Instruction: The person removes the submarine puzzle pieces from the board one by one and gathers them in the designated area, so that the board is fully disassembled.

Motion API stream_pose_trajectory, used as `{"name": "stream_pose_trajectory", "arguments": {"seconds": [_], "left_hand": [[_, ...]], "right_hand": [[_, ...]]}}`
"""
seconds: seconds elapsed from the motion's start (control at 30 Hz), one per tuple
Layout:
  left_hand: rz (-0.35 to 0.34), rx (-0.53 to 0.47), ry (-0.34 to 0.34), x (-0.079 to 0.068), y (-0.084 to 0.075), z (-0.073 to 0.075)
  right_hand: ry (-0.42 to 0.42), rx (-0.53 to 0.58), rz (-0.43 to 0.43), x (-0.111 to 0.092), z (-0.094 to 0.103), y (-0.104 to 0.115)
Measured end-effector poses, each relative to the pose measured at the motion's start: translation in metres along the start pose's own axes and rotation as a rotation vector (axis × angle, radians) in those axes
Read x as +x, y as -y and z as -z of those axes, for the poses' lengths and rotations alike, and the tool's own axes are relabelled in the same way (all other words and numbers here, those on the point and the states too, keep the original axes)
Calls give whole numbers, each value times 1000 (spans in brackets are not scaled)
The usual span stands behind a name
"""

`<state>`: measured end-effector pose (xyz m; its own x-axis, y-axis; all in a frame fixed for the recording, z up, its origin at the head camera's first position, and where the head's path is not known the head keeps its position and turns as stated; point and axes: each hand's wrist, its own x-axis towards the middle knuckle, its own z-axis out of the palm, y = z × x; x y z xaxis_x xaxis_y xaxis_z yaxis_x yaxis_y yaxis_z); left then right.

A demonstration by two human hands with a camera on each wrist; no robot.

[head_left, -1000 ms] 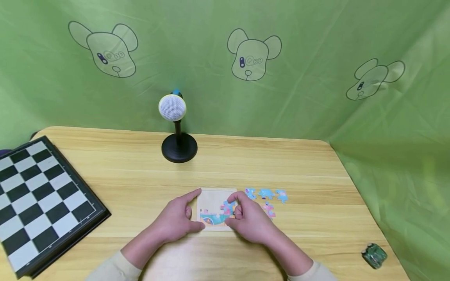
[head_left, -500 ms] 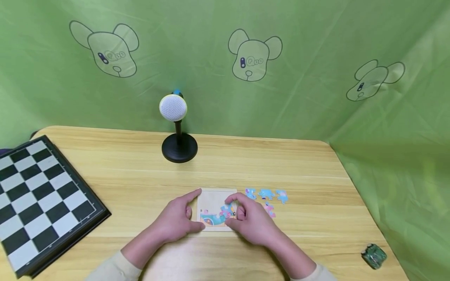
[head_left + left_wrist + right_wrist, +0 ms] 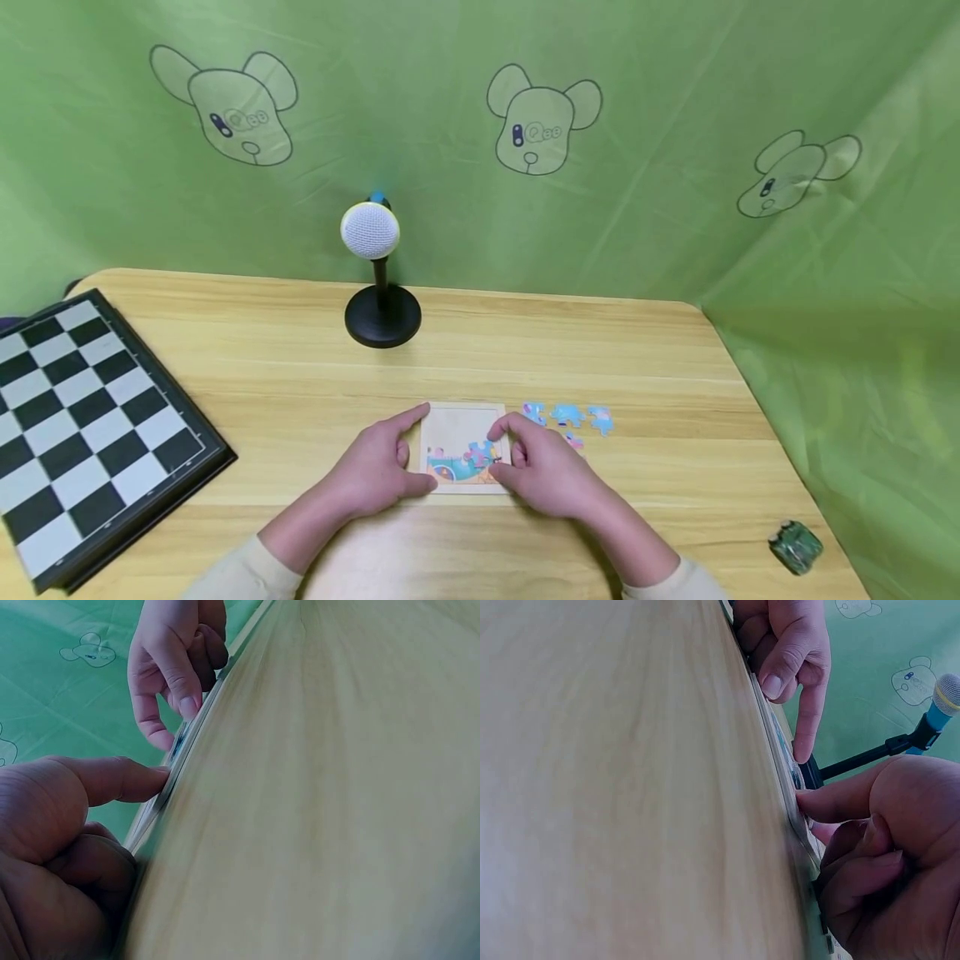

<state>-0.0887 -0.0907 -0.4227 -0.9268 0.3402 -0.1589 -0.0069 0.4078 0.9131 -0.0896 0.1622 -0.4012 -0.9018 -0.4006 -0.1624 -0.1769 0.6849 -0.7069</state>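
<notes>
In the head view a small wooden puzzle tray (image 3: pixel 458 422) lies on the table, with jigsaw pieces (image 3: pixel 454 468) along its lower part. My left hand (image 3: pixel 369 468) holds the tray's left side, index fingertip at the upper corner and thumb at the lower one. My right hand (image 3: pixel 546 468) is over the tray's right side. Its index finger and thumb bend round a blue and pink puzzle piece (image 3: pixel 477 455), fingertips at its right side. Both wrist views show the tray nearly edge-on, with the left thumb (image 3: pixel 142 780) and right thumb (image 3: pixel 832 796) at its near edge.
Several loose puzzle pieces (image 3: pixel 567 415) lie right of the tray. A microphone (image 3: pixel 370 231) on a black stand (image 3: pixel 382 317) is farther back. A chessboard (image 3: pixel 97 433) covers the table's left side; a small dark green object (image 3: pixel 797 547) sits near the right edge. Green cloth (image 3: pixel 420 125) hangs behind.
The blue and pink piece has turned and shifted slightly left and down in the tray. My right hand has moved a little to the right; my left hand has kept its place.
</notes>
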Motion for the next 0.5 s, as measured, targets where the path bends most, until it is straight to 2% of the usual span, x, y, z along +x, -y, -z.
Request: {"name": "stream_pose_trajectory", "arguments": {"seconds": [0.27,0.5], "left_hand": [[1,-5,8,0,0,-1],[3,27,7,0,0,-1]], "right_hand": [[0,21,-2,-9,4,1],[-47,48,-17,-26,22,-5]]}}
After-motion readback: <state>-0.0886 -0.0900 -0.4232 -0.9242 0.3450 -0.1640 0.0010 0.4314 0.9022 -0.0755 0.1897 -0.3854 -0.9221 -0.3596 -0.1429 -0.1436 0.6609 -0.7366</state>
